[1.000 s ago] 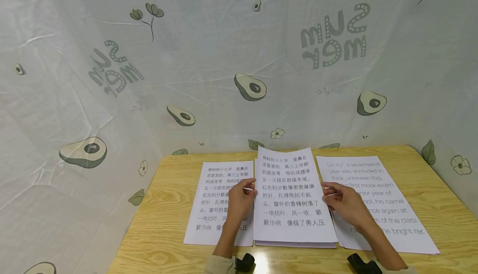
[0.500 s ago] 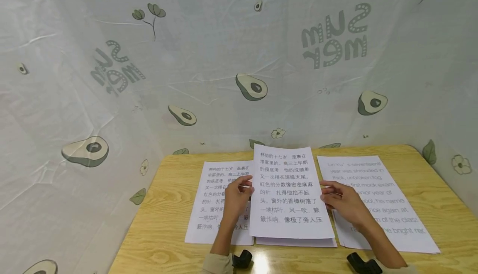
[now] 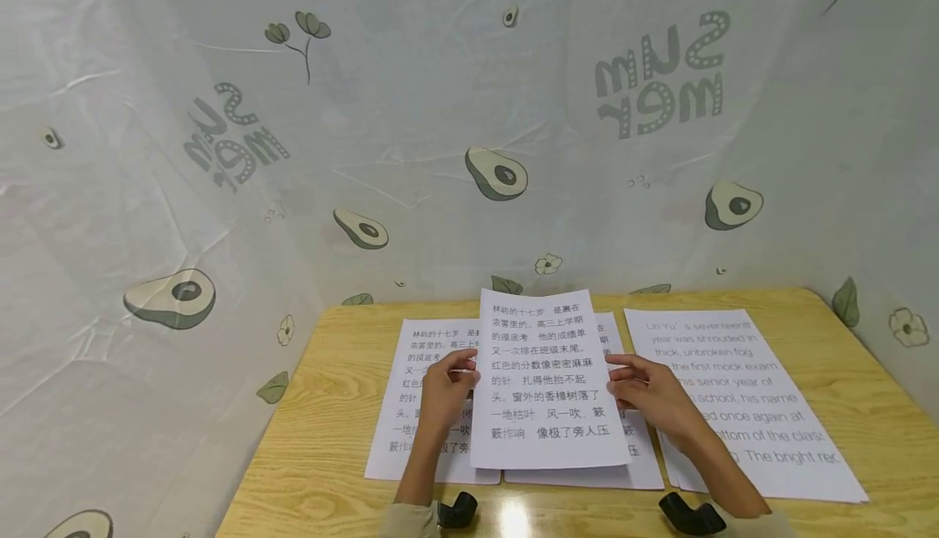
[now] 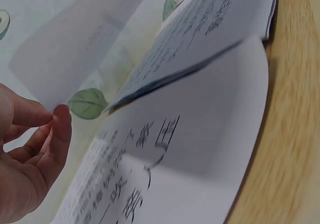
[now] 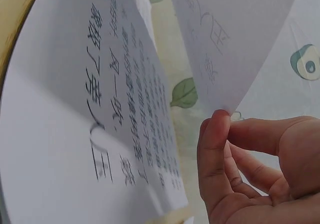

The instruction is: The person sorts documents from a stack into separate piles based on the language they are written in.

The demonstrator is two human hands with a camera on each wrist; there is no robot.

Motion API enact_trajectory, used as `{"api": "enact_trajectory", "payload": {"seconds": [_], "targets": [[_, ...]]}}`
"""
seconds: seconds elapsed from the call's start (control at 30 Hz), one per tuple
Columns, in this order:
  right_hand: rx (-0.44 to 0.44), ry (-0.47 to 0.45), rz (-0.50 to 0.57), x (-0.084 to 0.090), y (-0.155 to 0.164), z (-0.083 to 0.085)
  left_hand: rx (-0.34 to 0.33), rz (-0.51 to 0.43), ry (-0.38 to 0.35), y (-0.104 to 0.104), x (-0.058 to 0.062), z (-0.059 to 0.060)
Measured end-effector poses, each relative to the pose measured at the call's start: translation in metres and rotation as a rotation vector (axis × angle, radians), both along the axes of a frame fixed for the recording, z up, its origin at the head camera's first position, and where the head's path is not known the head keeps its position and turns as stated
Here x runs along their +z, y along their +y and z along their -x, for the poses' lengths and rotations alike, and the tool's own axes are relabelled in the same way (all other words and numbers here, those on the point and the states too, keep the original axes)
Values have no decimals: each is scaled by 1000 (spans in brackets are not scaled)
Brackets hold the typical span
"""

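Observation:
A sheet of paper [image 3: 548, 371] printed with Chinese text is held up by both hands, above the middle paper stack [image 3: 642, 465] and overlapping the left paper stack [image 3: 381, 460] in the head view. My left hand [image 3: 443, 391] pinches its left edge between thumb and fingertips; the left wrist view shows this grip, with the hand [image 4: 35, 159] beside the raised sheet [image 4: 85, 44]. On the opposite edge, my right hand [image 3: 653, 395] pinches the paper the same way. From the right wrist, thumb and forefinger of that hand [image 5: 255, 169] meet at the sheet's edge [image 5: 240, 49].
Under everything lies a wood-grain table [image 3: 293, 456]. To the right is a paper stack [image 3: 778, 424] with English text, partly behind the right forearm. A pale curtain [image 3: 411, 114] printed with avocados hangs behind the table and along its sides.
Both hands have carried the sheet leftward from over the middle stack, uncovering that stack's right side. The sheet now covers more of the left stack. More of the English text shows.

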State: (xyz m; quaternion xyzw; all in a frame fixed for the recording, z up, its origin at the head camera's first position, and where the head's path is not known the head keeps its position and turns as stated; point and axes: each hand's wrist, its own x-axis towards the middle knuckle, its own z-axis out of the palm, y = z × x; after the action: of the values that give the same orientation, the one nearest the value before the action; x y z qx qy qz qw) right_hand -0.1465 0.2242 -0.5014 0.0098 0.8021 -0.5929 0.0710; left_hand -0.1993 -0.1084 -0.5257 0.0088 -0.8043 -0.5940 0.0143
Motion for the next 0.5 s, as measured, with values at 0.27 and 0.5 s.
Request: {"api": "enact_trajectory", "payload": {"seconds": [0.27,0.5], "targets": [[-12,-7,19,-3,-22,6,41,16,-16,-19,-4,0],[-32,-39,56,-8,-42,10,70,27,-44,-37,-7,2]]}}
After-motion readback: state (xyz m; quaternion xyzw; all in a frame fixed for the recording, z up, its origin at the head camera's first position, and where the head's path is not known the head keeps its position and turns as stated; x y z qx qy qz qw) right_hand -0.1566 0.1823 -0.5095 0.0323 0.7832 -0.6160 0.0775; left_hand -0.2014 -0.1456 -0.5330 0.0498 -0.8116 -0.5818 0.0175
